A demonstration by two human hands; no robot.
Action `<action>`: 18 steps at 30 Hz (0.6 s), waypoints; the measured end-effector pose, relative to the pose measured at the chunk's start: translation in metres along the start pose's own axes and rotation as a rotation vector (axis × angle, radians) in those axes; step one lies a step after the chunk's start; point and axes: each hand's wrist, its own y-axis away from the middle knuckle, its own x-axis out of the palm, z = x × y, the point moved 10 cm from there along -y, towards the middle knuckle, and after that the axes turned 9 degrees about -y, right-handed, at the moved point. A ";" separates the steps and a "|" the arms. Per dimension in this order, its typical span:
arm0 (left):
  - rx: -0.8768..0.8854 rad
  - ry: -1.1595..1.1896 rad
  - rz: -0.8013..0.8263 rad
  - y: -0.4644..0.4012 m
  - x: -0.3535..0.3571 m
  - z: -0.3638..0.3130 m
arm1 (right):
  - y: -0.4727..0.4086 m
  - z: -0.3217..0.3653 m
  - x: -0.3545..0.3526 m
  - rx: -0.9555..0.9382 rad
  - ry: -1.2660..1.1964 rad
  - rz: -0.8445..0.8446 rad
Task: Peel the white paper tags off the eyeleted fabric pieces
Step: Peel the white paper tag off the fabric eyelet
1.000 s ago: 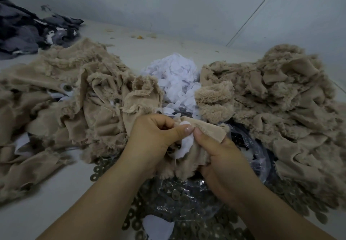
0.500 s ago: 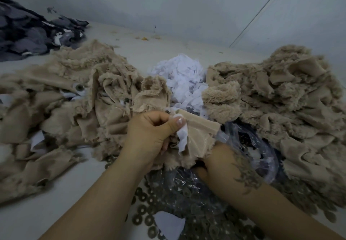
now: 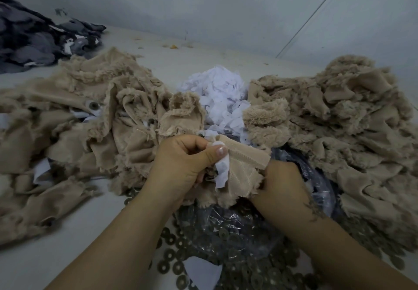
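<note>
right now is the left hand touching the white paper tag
Touching. The head view shows the left hand pinching the white paper tag, thumb pressed on its top end, against the tan fabric piece.

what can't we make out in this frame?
Head view, the only one:
- right hand: fingers hidden under the held fabric piece, grip unclear.
- white paper tag: whether it is fully detached, hidden by the left hand thumb.
- Held piece's eyelet: not visible.
- dark fabric pile: cut by the left edge.

No text, label or number is legible anywhere here.
</note>
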 end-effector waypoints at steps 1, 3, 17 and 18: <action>0.002 -0.003 0.015 0.001 0.002 -0.002 | 0.000 0.000 -0.006 0.014 -0.113 -0.039; 0.001 -0.005 0.052 0.003 0.007 -0.005 | 0.002 0.001 -0.007 0.045 -0.380 -0.068; 0.044 -0.117 0.132 0.008 0.020 -0.010 | 0.004 -0.022 0.012 0.282 -0.914 -0.106; 0.049 -0.122 0.134 0.009 0.021 -0.010 | 0.004 -0.026 0.013 0.321 -0.915 -0.107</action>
